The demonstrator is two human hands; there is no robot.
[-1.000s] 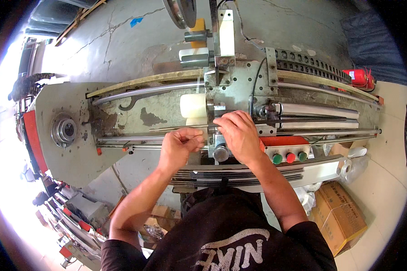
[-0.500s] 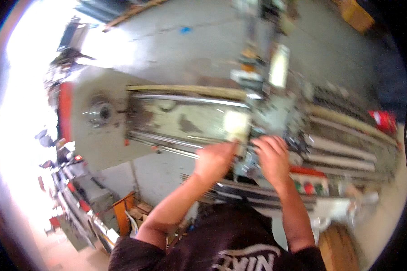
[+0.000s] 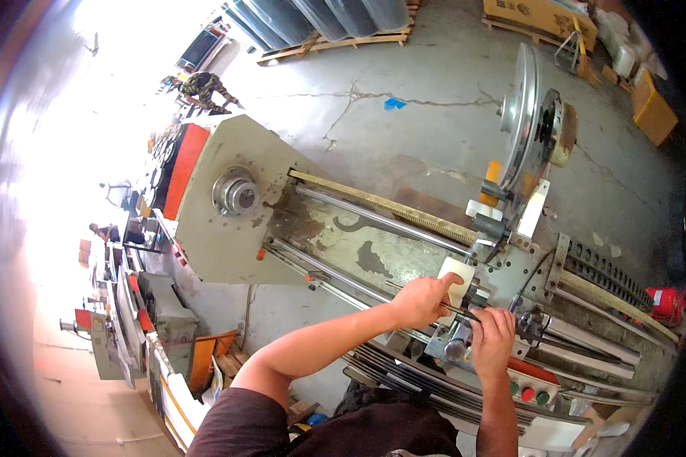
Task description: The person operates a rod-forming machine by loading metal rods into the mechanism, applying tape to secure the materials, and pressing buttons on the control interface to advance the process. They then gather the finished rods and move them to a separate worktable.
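My left hand (image 3: 423,301) is closed at the cream-coloured block (image 3: 456,276) on the machine's carriage, its index finger lying along the block. A thin dark rod (image 3: 459,311) runs from the curled fingers of this hand to my right hand (image 3: 494,331). Those right fingers are bent round the rod and seem to pinch it. Whether the rod continues into the long dark bar right of that hand, I cannot tell. Just below the hands sits a round metal knob (image 3: 455,349) on the carriage.
A grey machine headstock (image 3: 244,198) with a round metal spindle stands left. Parallel rails (image 3: 381,217) run toward the carriage, with a dark hook spanner (image 3: 351,223) between them. A large metal wheel (image 3: 522,114) rises beyond. Push buttons (image 3: 527,394) sit low right. Another person (image 3: 206,90) bends far left.
The view has shifted and sharpened, showing more floor and the large wheel. My hands appear farther right and lower in the picture, still close together at the carriage.
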